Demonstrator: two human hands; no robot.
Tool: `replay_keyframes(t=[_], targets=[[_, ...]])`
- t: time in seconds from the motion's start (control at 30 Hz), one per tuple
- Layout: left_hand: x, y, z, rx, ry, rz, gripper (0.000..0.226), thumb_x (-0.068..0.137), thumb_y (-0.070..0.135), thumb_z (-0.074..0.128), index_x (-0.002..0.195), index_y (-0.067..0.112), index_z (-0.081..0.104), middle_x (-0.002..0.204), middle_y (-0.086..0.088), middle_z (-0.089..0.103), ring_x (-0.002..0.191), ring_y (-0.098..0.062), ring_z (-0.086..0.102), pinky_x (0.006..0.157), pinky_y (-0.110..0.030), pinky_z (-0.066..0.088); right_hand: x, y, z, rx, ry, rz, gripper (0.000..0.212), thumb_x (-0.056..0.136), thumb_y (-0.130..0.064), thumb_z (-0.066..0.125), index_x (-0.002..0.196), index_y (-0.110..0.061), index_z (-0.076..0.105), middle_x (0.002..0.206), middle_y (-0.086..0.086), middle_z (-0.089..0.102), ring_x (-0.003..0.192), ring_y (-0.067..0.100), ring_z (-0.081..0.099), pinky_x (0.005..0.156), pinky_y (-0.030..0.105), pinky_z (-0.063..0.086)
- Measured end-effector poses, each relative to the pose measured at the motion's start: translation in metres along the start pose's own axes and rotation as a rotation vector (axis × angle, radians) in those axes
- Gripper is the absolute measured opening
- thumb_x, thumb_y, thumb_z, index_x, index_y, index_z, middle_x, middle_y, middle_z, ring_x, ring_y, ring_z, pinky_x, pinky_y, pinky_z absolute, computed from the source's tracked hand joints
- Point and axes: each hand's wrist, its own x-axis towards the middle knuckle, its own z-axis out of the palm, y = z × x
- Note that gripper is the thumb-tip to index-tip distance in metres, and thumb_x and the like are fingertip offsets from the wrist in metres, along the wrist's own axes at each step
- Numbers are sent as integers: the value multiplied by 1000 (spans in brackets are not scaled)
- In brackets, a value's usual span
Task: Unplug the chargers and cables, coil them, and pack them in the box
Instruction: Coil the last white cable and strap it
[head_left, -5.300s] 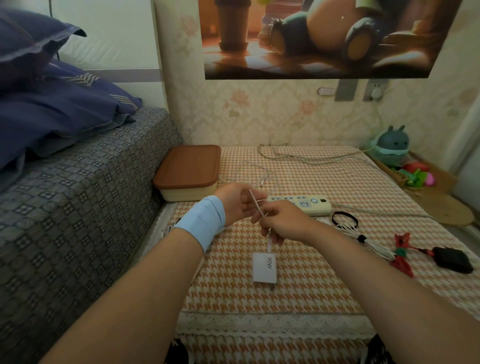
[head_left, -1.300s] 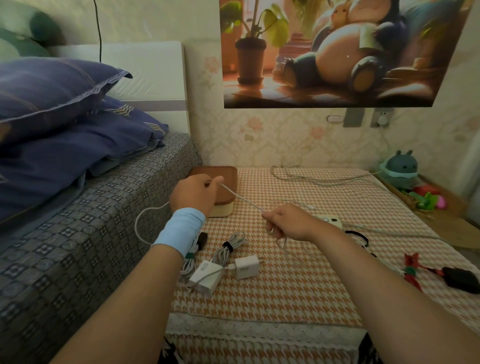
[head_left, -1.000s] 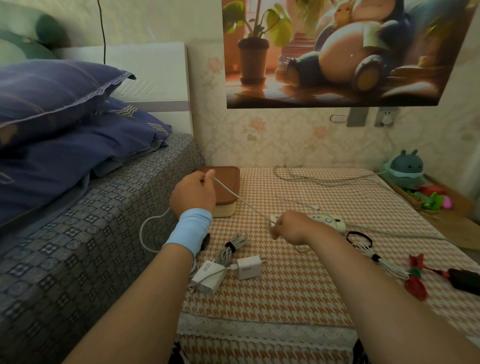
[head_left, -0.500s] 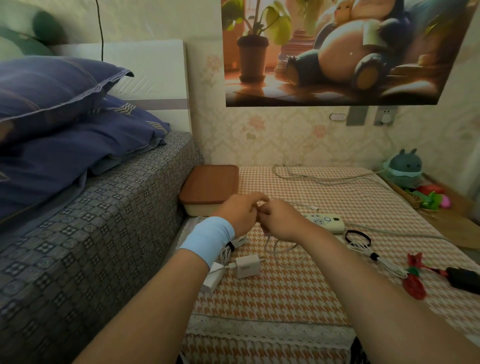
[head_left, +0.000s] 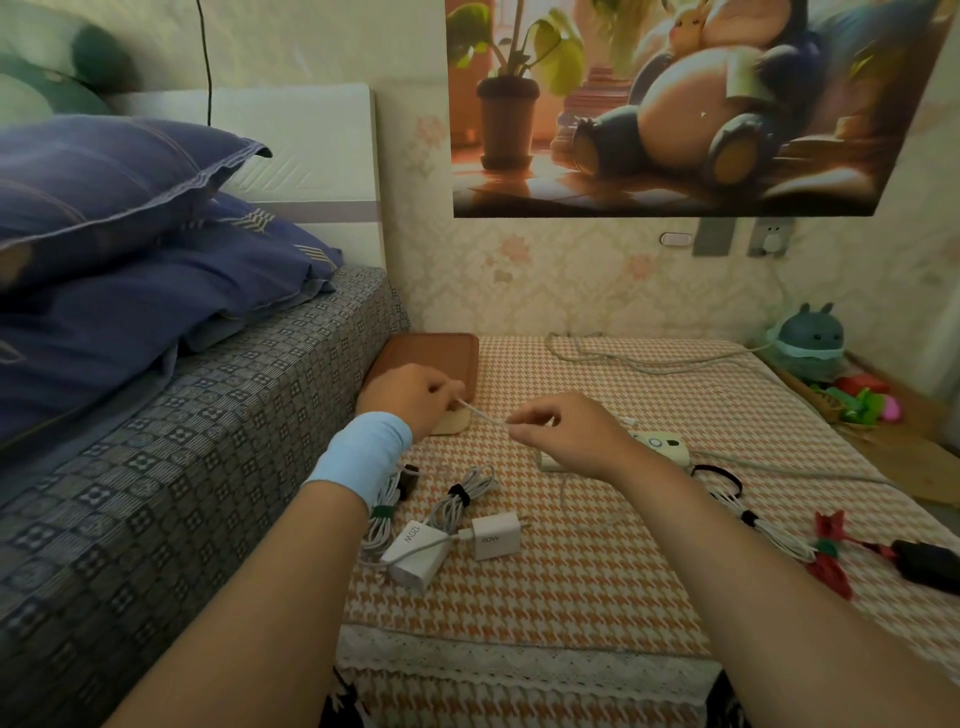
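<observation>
— What has changed since half a second ago?

— Then the two hands were knuckle to knuckle; now the left hand, in its pale blue wristband, and the right hand have drawn apart; each pinches the thin white cable between thumb and fingertips, with a short stretch pulled straight between them above the orange-and-white houndstooth cloth.

— And what does that mean for the coiling?

— I'd judge it a fresh length drawn out for the next loop; this cable is not yet bundled; its slack seems to trail below the right hand, though only faintly.

— And the rest?

— The white 120W charger and the white 90W charger lie side by side towards the front edge; the tied cable bundles lie just behind them; the cream box with the brown lid sits behind the left hand, lid on; packing looks not yet begun, so most of the task remains.
</observation>
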Motion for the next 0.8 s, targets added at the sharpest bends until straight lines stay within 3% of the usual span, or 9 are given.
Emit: replay_keyframes(t=[0.07, 0.2, 0.3, 0.4, 0.53, 0.6, 0.67, 0.73, 0.8], targets=[[2, -11, -3, -52, 162, -103, 38, 99, 43, 46, 82, 20, 72, 77, -2, 67, 74, -25, 62, 67, -31, 48, 3, 4, -1, -54, 34, 8, 16, 93, -45, 66, 103, -41, 77, 105, -16, 73, 93, 9, 67, 87, 45, 57], [2, -21, -4, -86, 365, -251, 42, 102, 39, 40, 79, 13, 65, 73, -6, 60, 70, -28, 55, 64, -32, 41, 8, 7, 4, -17, 57, 21, 28, 97, -31, 66, 125, -32, 71, 152, -5, 49, 140, 18, 44, 117, 42, 34], [3, -23, -3, -133, 410, -320, 43, 103, 36, 38, 86, 10, 66, 79, -8, 62, 73, -26, 55, 66, -33, 40, 12, 4, 12, 34, 216, 36, 35, 97, -16, 65, 130, -29, 68, 154, -3, 43, 142, 20, 39, 112, 31, 30], [5, -28, -4, -118, 412, -366, 45, 104, 36, 33, 100, 7, 67, 98, -14, 66, 89, -32, 60, 74, -38, 45, 14, -2, 11, 83, 362, 26, 29, 95, -22, 69, 123, -28, 73, 145, -4, 50, 135, 17, 44, 110, 34, 35], [8, -29, -6, -231, 379, -438, 49, 105, 32, 29, 109, -1, 65, 112, -21, 64, 102, -37, 60, 86, -41, 46, 9, -3, 8, 117, 217, 30, 41, 96, -47, 63, 134, -30, 66, 121, -8, 71, 107, 10, 62, 100, 36, 49], [9, -32, -10, -435, 430, -540, 49, 104, 30, 31, 105, -4, 66, 111, -24, 65, 100, -38, 60, 84, -41, 45, 11, 1, 9, 78, 144, 46, 46, 101, -44, 56, 145, -27, 55, 135, -3, 64, 120, 16, 60, 106, 38, 44], [9, -36, -15, -601, 544, -612, 49, 104, 29, 32, 107, -5, 66, 112, -24, 65, 102, -39, 60, 87, -41, 45, 12, 3, 9, 74, 77, 64, 51, 101, -39, 58, 150, -27, 48, 152, 1, 46, 139, 22, 44, 110, 36, 35], [8, -37, -20, -657, 630, -627, 50, 104, 30, 31, 108, -5, 67, 112, -23, 66, 103, -38, 60, 88, -40, 45, 12, 7, 11, 25, 12, 90, 58, 100, -39, 60, 154, -27, 41, 157, 3, 39, 143, 24, 39, 111, 36, 33], [5, -36, -20, -664, 656, -610, 49, 104, 31, 32, 105, -3, 68, 106, -18, 66, 99, -35, 60, 85, -36, 43, 11, 12, 15, -115, -47, 115, 60, 103, -41, 53, 158, -25, 33, 153, 6, 48, 136, 26, 48, 110, 39, 39]])
